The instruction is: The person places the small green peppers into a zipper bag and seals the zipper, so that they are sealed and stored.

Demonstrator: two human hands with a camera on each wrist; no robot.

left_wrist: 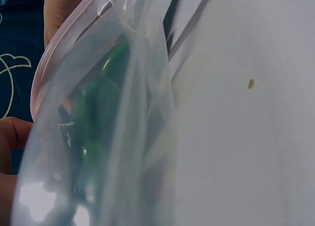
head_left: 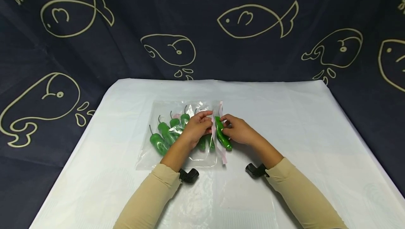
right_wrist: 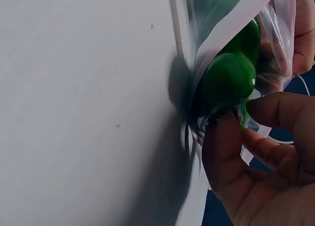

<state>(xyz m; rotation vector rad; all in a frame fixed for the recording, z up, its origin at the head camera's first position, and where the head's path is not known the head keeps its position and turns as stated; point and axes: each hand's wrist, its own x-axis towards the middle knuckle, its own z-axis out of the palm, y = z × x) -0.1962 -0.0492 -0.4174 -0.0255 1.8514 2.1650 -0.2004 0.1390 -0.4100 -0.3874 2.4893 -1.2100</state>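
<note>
A clear zip bag with a pink strip along its mouth lies on the table, several green chili peppers inside it. My left hand holds the bag's mouth by the pink strip, fingers at the edge of the plastic. At the mouth, my right hand pinches one more green chili pepper. In the right wrist view, that pepper sits within the parted mouth, the fingers of the right hand at its near end. Through the plastic, green shapes show blurred in the left wrist view.
White cloth covers the table. Behind it hangs a dark blue curtain printed with fish and whales. Black wrist mounts sit below both hands, against beige sleeves.
</note>
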